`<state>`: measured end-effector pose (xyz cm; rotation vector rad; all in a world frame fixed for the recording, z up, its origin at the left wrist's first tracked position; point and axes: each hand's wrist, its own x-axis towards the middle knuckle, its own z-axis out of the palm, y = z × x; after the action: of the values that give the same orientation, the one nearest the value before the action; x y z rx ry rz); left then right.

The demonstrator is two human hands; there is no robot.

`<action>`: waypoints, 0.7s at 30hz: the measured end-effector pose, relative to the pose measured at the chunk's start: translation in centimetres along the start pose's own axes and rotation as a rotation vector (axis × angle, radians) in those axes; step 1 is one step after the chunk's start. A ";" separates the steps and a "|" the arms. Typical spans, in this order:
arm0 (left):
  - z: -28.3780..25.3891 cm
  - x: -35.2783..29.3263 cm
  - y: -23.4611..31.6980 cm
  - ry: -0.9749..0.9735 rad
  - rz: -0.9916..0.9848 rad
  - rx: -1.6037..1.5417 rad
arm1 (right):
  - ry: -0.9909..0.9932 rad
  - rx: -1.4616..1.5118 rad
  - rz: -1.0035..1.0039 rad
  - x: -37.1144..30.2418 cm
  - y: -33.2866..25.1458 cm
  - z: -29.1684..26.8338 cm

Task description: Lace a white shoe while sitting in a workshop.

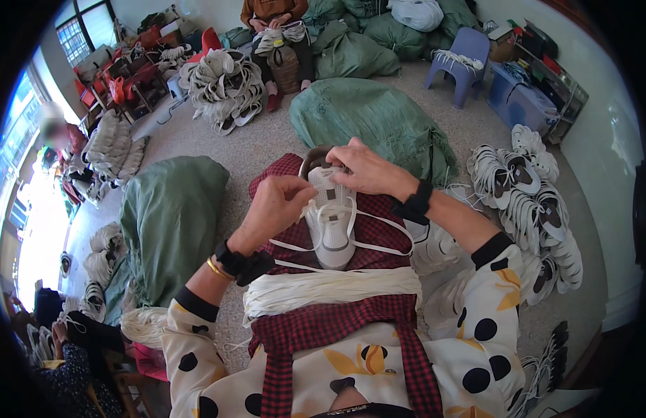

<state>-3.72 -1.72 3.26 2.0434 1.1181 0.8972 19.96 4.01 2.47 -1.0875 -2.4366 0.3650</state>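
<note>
A white and grey sneaker (334, 240) lies on my lap over a dark red checked apron (382, 254), its toe toward me and its brown-lined collar away. A flat white shoelace (379, 247) is threaded through its lower eyelets, with loose lengths trailing to both sides. At the sneaker's left edge, my left hand (278, 203) is closed in a pinch; what lies between its fingertips is too small to make out. My right hand (368, 169) grips the shoe's upper part near the tongue and collar. A thick bundle of white shoelaces (330, 292) lies across my lap, nearer than the shoe.
Green sacks lie ahead (368, 118) and to the left (173, 223). Stacked sneakers (539, 202) stand at right, and a shoe heap (225, 87) lies farther off. A purple chair (462, 59) holds laces. One person (278, 21) sits at the back, others at left.
</note>
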 end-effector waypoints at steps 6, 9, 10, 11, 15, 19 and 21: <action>1.5 -1.1 -1.8 0.109 0.055 0.070 | -0.063 0.063 0.148 1.1 -0.1 1.3; 2.7 -1.2 -1.7 0.222 0.048 0.060 | -0.045 0.252 0.219 1.2 -0.2 1.6; 3.1 -1.3 -1.7 0.224 0.049 0.063 | -0.044 0.253 0.216 1.2 -0.2 1.7; 3.4 -1.5 -1.8 0.258 0.028 0.047 | -0.027 0.352 0.245 1.1 -0.4 1.6; 3.4 -1.3 -1.9 0.298 0.008 0.083 | 0.026 0.600 0.279 1.1 -0.6 2.3; 4.0 -0.7 -2.4 0.292 0.160 0.234 | 0.029 0.563 0.323 1.0 -0.3 2.8; 4.0 -0.4 -1.9 0.253 0.157 0.133 | 0.049 0.549 0.335 1.0 -0.3 2.7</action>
<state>-1.52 -2.03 -0.53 2.1945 1.1886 1.2161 17.83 4.48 0.54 -1.2155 -1.9236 1.0280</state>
